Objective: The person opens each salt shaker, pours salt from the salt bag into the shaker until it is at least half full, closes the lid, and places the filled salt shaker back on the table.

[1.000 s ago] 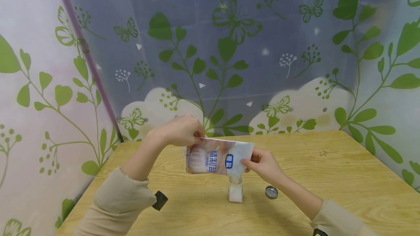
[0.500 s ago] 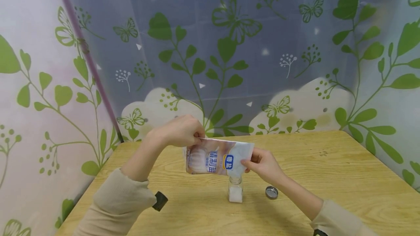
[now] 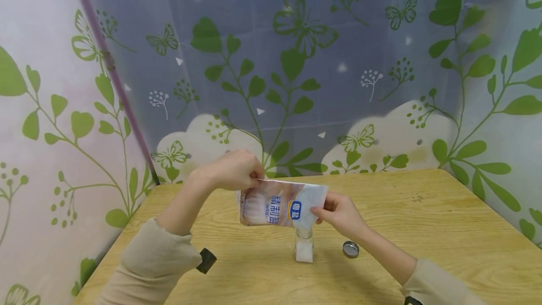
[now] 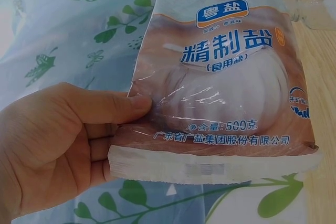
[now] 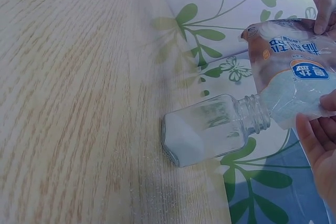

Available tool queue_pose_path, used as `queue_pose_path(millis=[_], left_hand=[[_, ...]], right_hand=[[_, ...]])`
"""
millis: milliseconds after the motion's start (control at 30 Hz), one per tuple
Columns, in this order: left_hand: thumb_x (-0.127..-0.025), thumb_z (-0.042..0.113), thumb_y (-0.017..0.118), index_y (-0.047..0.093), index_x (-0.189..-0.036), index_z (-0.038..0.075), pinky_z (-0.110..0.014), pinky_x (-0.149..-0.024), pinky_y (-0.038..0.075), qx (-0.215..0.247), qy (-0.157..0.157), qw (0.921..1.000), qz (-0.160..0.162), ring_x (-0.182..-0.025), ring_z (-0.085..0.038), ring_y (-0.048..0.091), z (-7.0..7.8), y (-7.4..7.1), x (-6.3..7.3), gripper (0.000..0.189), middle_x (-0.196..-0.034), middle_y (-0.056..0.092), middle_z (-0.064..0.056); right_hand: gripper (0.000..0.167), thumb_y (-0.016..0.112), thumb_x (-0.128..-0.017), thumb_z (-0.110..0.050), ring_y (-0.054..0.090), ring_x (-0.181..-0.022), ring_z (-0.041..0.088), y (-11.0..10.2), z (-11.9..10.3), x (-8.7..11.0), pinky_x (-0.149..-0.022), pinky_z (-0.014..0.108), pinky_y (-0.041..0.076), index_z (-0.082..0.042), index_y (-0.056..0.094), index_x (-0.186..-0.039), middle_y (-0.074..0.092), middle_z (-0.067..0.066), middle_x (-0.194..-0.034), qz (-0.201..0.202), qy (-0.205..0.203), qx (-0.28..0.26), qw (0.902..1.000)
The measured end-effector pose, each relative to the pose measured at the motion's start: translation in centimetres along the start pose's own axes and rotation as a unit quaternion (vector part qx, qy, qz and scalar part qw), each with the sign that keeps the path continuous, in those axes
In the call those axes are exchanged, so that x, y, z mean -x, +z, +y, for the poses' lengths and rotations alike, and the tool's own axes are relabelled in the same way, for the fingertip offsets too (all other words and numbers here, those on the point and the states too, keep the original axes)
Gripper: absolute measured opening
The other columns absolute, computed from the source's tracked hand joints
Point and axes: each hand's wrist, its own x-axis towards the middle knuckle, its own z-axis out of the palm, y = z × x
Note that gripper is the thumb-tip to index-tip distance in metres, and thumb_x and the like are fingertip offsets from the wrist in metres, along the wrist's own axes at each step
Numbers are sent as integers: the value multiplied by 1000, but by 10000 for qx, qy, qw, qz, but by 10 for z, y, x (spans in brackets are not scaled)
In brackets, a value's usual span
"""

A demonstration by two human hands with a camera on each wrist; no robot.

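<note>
A printed plastic bag of salt (image 3: 267,204), marked 500 g in the left wrist view, is held sideways above the table. My left hand (image 3: 237,169) pinches its upper edge near the bottom seam, thumb on the front. At the bag's other end my right hand (image 3: 338,211) pinches the pale top part between thumb and fingers. One corner of the bag meets the mouth of a small glass jar (image 5: 210,127), which stands upright on the table. White salt (image 5: 184,140) fills the lower part of the jar.
A round metal lid (image 3: 350,249) lies on the wooden table (image 3: 254,276) to the right of the jar. Fine white grains (image 5: 152,198) are scattered by the jar's base. Patterned curtains (image 3: 237,84) rise behind and beside the table.
</note>
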Motion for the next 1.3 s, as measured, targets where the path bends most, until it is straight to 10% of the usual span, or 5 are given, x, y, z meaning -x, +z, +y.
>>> queue_pose_path(millis=[1300], left_hand=[[-78,3,64,56,-59,14,-21,-50,36,9,-23,10000,-5,-53,-6,38,1,0,-1,24,-56,46,9]], right_hand=[[19,62,-84,3,59,-61,13,1,-1,1,-56,29,52,14,60,-100,64,20,-82,-16,-70,-25,10000]])
